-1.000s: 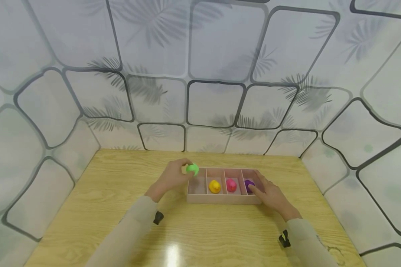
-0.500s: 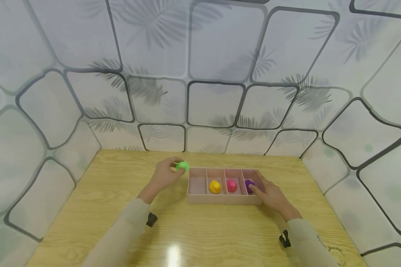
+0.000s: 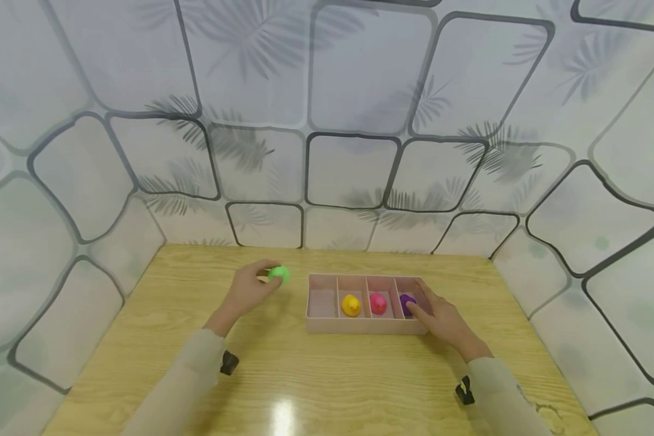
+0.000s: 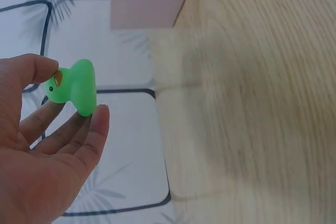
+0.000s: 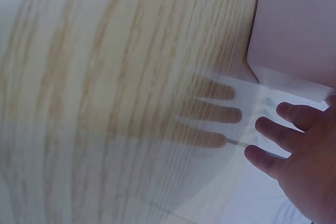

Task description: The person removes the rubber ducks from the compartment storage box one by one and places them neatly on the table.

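While the left hand [image 3: 246,288] is lifted above the bench [image 3: 338,381], its thumb and fingers grasp a green toy duck [image 3: 279,275], so this duck is in the air, to the left of a pink box [image 3: 365,326] and apart from it. From the left wrist one can see the thumb at the side of its orange beak, and the other fingers supporting it from the opposite side.

The right hand [image 3: 447,318] rests at the right end of the box; its fingers are rather extended, and in the right wrist view several of them stay apart from the wall. Its thumb reaches over a purple toy [image 3: 406,303] in the rightmost compartment, but whether the two touch, I cannot tell.

Counting from the left, a yellow duck [image 3: 351,305] sits in the second compartment and a pink duck [image 3: 378,303] in the third. Both sleeves [image 3: 180,387] are pale, with a small black piece [image 3: 229,363] beside each wrist. Behind the bench stands a light wall [image 3: 354,172] with dark outlines and leaf patterns.
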